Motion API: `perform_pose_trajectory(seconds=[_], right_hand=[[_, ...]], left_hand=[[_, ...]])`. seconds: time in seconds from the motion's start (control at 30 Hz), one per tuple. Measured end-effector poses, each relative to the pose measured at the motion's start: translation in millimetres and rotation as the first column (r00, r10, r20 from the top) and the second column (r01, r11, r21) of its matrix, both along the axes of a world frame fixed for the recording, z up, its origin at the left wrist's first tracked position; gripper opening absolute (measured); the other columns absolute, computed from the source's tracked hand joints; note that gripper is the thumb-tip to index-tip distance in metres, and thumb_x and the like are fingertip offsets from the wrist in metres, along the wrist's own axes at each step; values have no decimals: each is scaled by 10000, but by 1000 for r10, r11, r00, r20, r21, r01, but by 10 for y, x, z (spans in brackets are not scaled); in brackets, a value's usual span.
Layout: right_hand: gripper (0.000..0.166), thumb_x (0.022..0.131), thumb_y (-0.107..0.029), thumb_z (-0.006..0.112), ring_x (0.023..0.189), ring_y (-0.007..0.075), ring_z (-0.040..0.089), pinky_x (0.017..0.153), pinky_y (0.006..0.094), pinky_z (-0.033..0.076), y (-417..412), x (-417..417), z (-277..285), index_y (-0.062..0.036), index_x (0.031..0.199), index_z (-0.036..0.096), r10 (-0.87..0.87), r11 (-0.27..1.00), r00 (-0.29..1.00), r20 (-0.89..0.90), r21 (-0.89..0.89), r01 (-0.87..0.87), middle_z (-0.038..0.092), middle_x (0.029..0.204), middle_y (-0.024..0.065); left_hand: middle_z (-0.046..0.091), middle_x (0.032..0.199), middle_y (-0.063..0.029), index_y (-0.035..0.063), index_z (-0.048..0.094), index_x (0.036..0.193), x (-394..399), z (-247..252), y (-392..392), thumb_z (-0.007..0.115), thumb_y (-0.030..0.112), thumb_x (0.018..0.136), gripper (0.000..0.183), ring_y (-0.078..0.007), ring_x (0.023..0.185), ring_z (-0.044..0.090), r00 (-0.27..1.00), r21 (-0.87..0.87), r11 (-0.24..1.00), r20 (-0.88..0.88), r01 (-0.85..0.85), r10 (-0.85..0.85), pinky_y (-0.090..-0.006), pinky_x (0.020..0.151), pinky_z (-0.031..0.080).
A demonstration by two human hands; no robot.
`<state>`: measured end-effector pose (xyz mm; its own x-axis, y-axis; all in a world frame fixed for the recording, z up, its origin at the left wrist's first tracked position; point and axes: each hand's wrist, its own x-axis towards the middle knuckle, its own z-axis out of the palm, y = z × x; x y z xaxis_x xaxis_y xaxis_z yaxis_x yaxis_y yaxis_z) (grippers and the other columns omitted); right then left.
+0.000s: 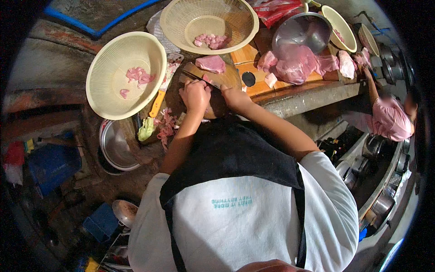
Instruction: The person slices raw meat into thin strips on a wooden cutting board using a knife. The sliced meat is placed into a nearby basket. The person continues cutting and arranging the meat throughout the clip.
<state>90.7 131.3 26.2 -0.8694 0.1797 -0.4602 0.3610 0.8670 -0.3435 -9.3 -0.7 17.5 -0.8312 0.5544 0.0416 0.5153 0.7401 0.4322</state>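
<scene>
A knife point(198, 78) with a dark, narrow blade is in my right hand point(236, 98), its handle hidden in the grip. The blade slants up and left across a round wooden chopping board point(228, 79). Close beside the blade, my left hand point(196, 95) bends its fingers down over a small piece of raw meat, mostly covered by them. A bit of pink meat point(206, 79) shows just beyond the blade. Farther back on the board lies a thick slab of raw meat point(210, 64).
Cream plastic baskets point(102, 61) point(244, 20) with cut meat stand left and behind. A cleaver with a yellow handle point(158, 103) lies left, near meat trimmings point(166, 127). Large raw meat pieces point(297, 64) and a metal bowl point(285, 29) are at right. Another person point(392, 117) works far right.
</scene>
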Motion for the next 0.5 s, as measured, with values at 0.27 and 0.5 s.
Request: perform_pose_trajectory(seconds=[0.27, 0.5], right_hand=[[272, 915, -108, 451, 867, 416, 675, 721, 508, 536, 63, 186, 96, -44, 1179, 453, -33, 999, 997, 70, 34, 30, 671, 940, 253], [226, 903, -100, 458, 850, 450, 649, 720, 530, 518, 342, 437, 494, -30, 1117, 477, -157, 986, 979, -132, -77, 147, 645, 918, 294]], left_hand=[[698, 861, -92, 88, 688, 733, -269, -239, -99, 736, 180, 723, 104, -328, 779, 651, 988, 249, 966, 152, -64, 27, -472, 721, 496], [686, 822, -172, -5, 569, 931, -541, -269, -191, 673, 71, 799, 183, -289, 702, 679, 828, 580, 765, 549, -280, -114, -345, 665, 519]])
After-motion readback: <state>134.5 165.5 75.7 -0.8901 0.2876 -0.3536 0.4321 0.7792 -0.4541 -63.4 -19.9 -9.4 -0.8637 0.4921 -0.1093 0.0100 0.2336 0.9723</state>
